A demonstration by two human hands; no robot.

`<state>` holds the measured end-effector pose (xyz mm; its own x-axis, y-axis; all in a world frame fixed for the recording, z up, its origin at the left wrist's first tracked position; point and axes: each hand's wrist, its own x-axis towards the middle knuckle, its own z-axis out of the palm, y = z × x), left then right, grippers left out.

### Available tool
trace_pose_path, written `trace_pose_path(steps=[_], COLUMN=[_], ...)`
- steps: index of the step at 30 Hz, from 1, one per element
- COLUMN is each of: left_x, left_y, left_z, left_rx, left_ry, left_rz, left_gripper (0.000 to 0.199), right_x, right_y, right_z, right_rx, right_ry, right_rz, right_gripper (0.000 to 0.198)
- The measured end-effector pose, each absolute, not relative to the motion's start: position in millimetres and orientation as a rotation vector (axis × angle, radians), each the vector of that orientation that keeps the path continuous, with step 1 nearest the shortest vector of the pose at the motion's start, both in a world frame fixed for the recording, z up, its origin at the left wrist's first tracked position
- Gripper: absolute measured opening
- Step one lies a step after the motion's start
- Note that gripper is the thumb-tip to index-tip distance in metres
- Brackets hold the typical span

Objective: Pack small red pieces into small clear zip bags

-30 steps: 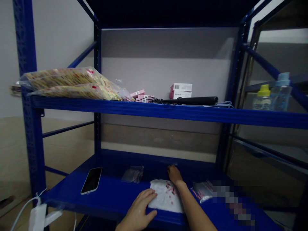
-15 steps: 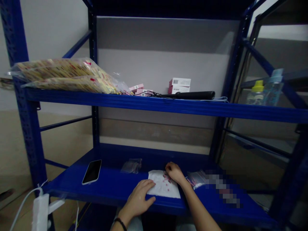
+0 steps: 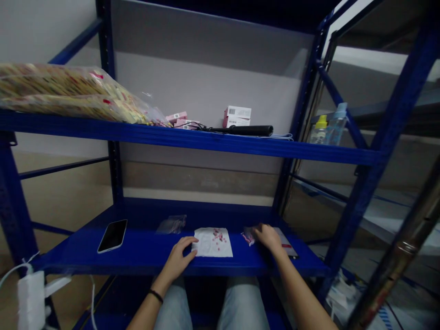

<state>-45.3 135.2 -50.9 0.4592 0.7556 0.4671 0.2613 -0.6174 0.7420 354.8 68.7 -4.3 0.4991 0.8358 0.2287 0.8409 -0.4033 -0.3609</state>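
Observation:
A white sheet of paper lies on the blue shelf with small pink and dark pieces scattered on its right half. At its left edge is my left hand, open, with the thumb and fingers apart and the fingertips touching the paper. To the right of the paper lies a small clear plastic bag with pink bits in it. My right hand is over this bag's right side, its fingers curled down onto it; the fingertips are partly hidden. Behind the right hand shows a flat grey item with a red mark.
Clear plastic bags and a phone lie to the left. The upper shelf holds large packed bags, small boxes and a black rod. A power strip hangs at the lower left.
My right hand has left the pieces on the paper and moved right onto the plastic bag. My left hand stays at the paper's left edge. The view has shifted to the right.

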Motion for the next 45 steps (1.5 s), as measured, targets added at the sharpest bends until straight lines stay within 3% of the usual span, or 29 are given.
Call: trace_pose_path(steps=[6, 11, 16, 19, 25, 39, 45], left_x=[-45.7, -34.3, -3.5, 10.8, 12.5, -14.3, -24.6], left_y=[104.2, 64.1, 24.4, 5.4, -24.6, -24.0, -18.7], left_z=[-64.1, -71.7, -23.3, 11.0, 33.3, 14.4, -2.1], left_rx=[1.815, 1.539, 1.530, 1.531, 1.558, 1.489, 1.939], left_ry=[0.932, 1.026, 0.794, 0.680, 0.649, 0.768, 1.037], left_rz=[1.283, 1.397, 1.212, 1.143, 1.212, 1.223, 1.201], left_gripper=[0.040, 0.050, 0.033, 0.023, 0.023, 0.027, 0.028], right_x=[358.0, 361.9, 327.0, 267.9, 140.1, 108.2, 98.2], right_y=[62.3, 55.4, 26.3, -0.7, -52.7, -53.3, -51.7], right_z=[-10.0, 16.0, 42.7, 41.8, 22.8, 12.3, -6.0], right_rx=[-2.365, -2.134, -1.742, -1.541, -1.035, -1.107, -1.280], right_ry=[-1.249, -1.220, -1.313, -1.317, -1.060, -1.205, -1.291], right_rz=[0.120, 0.259, 0.504, 0.576, 0.770, 0.836, 0.701], right_gripper=[0.021, 0.020, 0.029, 0.022, 0.028, 0.032, 0.027])
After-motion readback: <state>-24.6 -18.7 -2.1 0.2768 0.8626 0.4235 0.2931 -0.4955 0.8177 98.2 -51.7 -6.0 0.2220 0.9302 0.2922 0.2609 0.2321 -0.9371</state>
